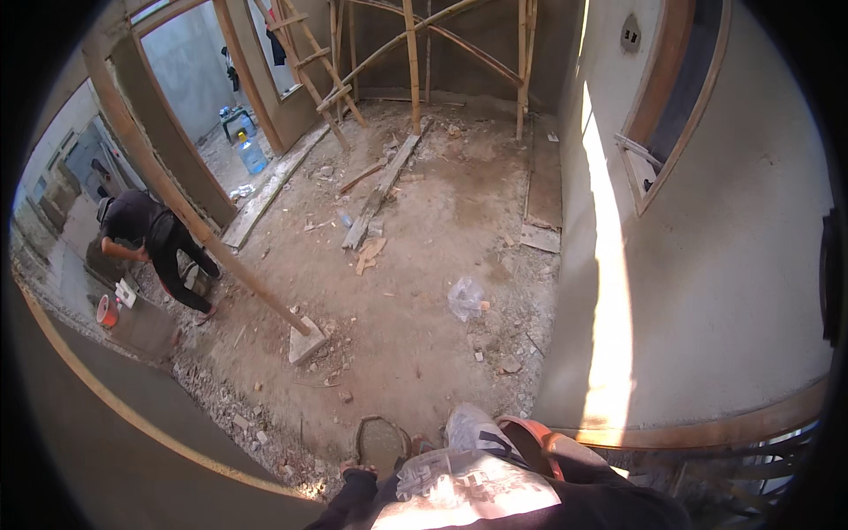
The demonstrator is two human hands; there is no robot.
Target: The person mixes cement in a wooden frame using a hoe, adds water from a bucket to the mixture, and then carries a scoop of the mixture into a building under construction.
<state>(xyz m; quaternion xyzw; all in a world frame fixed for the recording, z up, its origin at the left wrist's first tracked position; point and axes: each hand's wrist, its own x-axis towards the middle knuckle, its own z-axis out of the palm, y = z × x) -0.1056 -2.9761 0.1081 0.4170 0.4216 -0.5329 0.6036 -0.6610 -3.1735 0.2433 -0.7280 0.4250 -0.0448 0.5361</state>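
Note:
At the lower edge, my left hand [355,468] reaches down out of a dark sleeve. Its fingers are small in the picture and appear closed on the near left rim of a dark-rimmed bucket [360,433], which has a grey-brown mix inside. An orange-red bucket [541,431] stands out at my right side, tilted and partly covered by my clothing. Dark cloth lies against that bucket, and my right hand does not show. My light printed shirt [468,486] hides part of the ground between the two buckets.
A co-worker [155,234] bends over at the left, near a small orange bucket [107,311]. A slanted wooden pole [238,265] rests on a concrete block [306,341]. Planks [384,194], rubble and a plastic bag [465,299] litter the dirt floor. Bamboo scaffolding [412,66] stands at the back.

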